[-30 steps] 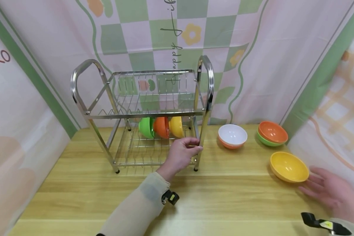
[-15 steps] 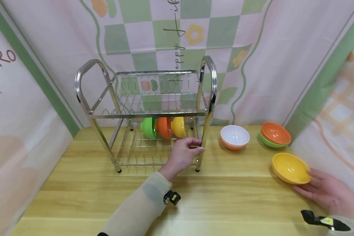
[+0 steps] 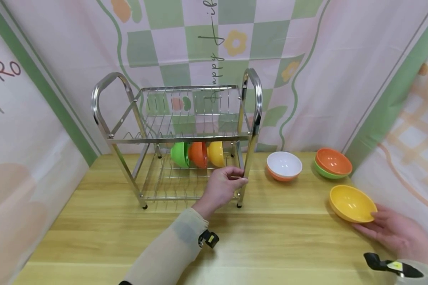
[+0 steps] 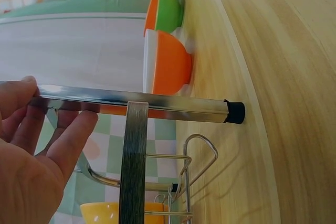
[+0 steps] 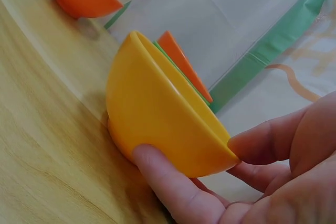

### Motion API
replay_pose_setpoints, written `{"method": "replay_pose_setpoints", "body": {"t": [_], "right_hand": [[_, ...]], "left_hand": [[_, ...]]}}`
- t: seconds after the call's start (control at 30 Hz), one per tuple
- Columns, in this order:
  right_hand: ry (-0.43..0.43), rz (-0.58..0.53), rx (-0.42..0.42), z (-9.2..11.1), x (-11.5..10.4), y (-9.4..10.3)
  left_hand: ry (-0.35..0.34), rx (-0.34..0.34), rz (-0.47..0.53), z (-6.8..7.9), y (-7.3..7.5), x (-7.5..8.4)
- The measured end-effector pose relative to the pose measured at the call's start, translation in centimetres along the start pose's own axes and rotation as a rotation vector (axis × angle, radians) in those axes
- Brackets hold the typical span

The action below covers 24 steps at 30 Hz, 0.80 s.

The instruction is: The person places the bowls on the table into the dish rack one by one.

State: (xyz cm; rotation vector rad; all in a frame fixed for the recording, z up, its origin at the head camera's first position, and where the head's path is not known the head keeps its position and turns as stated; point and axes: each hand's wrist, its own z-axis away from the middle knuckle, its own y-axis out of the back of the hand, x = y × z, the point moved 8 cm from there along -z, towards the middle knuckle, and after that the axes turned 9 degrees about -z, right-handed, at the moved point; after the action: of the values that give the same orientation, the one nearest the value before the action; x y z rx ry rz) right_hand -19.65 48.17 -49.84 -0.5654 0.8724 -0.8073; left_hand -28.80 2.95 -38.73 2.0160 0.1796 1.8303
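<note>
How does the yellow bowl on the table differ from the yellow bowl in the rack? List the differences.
The yellow bowl on the table sits on its base, mouth up; the yellow bowl in the rack stands on edge on the lower shelf. The table bowl lies apart from other bowls, with the right hand at its rim; the rack bowl stands beside an orange bowl, untouched. Both are yellow and look alike in shape.

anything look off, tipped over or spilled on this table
Nothing stands out. The rack stands level, steadied by the left hand on its front post. Three bowls sit on edge in the lower shelf. The right hand pinches the yellow bowl, upright on the table. No spills or damage.
</note>
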Motion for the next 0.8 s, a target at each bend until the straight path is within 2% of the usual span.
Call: {"method": "replay_pose_setpoints", "body": {"t": [0.2, 0.37, 0.53, 0.67, 0.8], "right_hand": [[-0.007, 0.05, -0.018, -0.2, 0.0, -0.2], [-0.029, 0.045, -0.033, -0.2, 0.3, -0.7], [-0.02, -0.017, -0.113, -0.1, 0.5, -1.6], [-0.015, -0.007, -0.175, 0.2, 0.6, -2.4], [-0.016, 0.02, -0.198, 0.4, 0.8, -2.8]], "left_hand": [[-0.002, 0.007, -0.009, 0.0, 0.0, 0.0], [0.005, 0.007, -0.016, 0.0, 0.0, 0.0], [0.011, 0.009, -0.015, 0.0, 0.0, 0.0], [0.008, 0.017, -0.027, 0.0, -0.1, 0.0], [-0.01, 0.028, -0.035, 0.0, -0.1, 0.1]]}}
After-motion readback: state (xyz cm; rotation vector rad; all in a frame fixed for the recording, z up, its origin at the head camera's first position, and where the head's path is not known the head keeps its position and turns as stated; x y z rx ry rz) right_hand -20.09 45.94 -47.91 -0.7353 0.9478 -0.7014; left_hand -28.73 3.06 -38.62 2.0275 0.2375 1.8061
